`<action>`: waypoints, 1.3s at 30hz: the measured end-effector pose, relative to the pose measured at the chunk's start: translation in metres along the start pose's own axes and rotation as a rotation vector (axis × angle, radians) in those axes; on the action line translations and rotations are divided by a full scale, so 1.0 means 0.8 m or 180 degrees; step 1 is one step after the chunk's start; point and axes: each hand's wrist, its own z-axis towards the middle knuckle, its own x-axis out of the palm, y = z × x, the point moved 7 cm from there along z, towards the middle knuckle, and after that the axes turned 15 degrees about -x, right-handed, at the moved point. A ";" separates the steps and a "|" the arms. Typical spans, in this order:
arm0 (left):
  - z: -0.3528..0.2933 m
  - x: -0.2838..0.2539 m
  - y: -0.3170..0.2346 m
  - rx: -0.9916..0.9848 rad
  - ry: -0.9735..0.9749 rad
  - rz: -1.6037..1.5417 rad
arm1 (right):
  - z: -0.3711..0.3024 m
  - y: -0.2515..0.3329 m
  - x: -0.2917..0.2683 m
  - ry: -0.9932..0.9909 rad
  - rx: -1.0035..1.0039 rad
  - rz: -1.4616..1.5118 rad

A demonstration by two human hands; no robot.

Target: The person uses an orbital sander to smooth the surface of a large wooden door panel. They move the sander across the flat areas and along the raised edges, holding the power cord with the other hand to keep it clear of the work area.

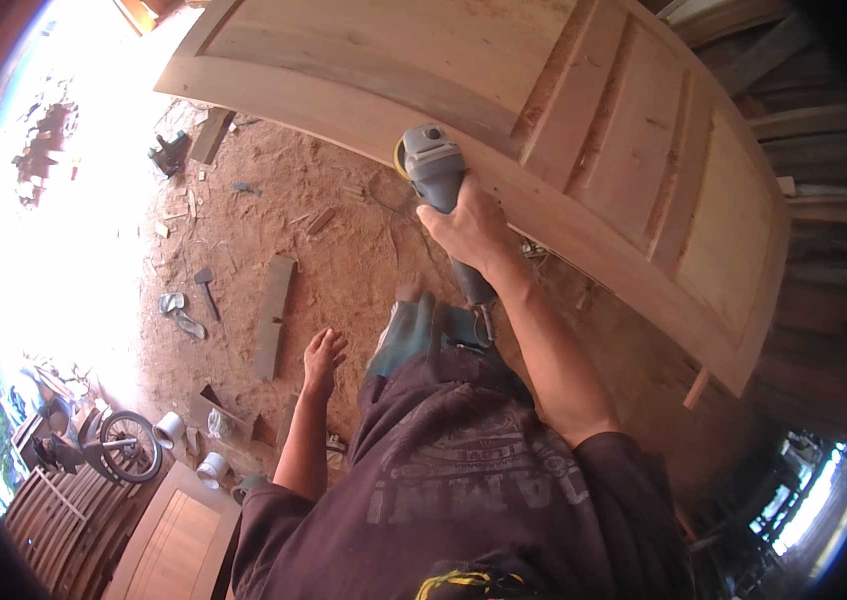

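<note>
My right hand (473,225) is wrapped round the body of a grey angle grinder (433,165). A yellowish disc shows at the left side of its head. The tool is over the near edge of a large panelled wooden door (343,115); whether the disc touches the wood I cannot tell. A cord runs from the grinder's back end towards my waist. My left hand (323,358) hangs free at my left side, its fingers loosely curled and apart, holding nothing. Wood dust lies along the grooves between the door's panels.
Sawdust and wood scraps cover the ground, with a plank (276,315), a dark flat-headed tool (206,288) and a power tool (169,153). At lower left are a motorbike wheel (131,447), white containers (211,468) and another panelled door (171,540). Stacked timber (823,210) lines the right.
</note>
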 end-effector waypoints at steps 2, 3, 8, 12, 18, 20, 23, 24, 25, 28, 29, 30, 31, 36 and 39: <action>-0.002 0.001 -0.010 0.0039 -0.0002 0.0032 | -0.017 -0.016 -0.013 -0.0084 0.0047 -0.0132; 0.000 0.002 -0.012 0.0039 -0.0023 0.0081 | -0.027 -0.022 -0.021 -0.0169 0.0089 -0.0091; 0.025 0.049 -0.077 0.0253 0.0154 0.0385 | -0.093 -0.060 -0.071 -0.0598 0.0347 0.0060; 0.005 0.148 -0.188 0.0842 0.0511 0.0602 | -0.144 -0.088 -0.106 -0.0706 0.0735 -0.0072; -0.057 0.307 -0.306 0.1226 0.0929 0.0349 | -0.214 -0.139 -0.148 -0.0962 0.1030 0.0059; -0.068 0.343 -0.321 0.1234 0.0970 0.0408 | -0.234 -0.154 -0.162 -0.1014 0.1193 0.0108; -0.047 0.348 -0.322 0.1325 0.0673 0.0344 | -0.266 -0.176 -0.186 -0.1094 0.1396 0.0186; -0.047 0.353 -0.321 0.1367 0.0515 0.0353 | -0.280 -0.192 -0.191 -0.1195 0.1395 0.0162; -0.055 0.355 -0.321 0.1361 0.0558 0.0230 | -0.294 -0.205 -0.198 -0.1294 0.1391 0.0137; -0.039 0.345 -0.326 0.1347 0.0403 0.0246 | -0.331 -0.238 -0.220 -0.1517 0.1436 0.0228; -0.037 0.342 -0.324 0.1391 0.0453 0.0196 | -0.346 -0.252 -0.228 -0.1552 0.1550 0.0126; -0.041 0.343 -0.322 0.1391 0.0424 0.0258 | -0.363 -0.265 -0.238 -0.1595 0.1677 0.0022; -0.047 0.344 -0.323 0.1402 0.0394 0.0319 | -0.378 -0.279 -0.248 -0.1641 0.1795 -0.0077; -0.038 0.337 -0.327 0.1354 0.0245 0.0365 | -0.445 -0.335 -0.295 -0.1672 0.2142 0.0087; -0.032 0.330 -0.331 0.1335 0.0157 0.0518 | -0.483 -0.374 -0.320 -0.1730 0.2284 0.0344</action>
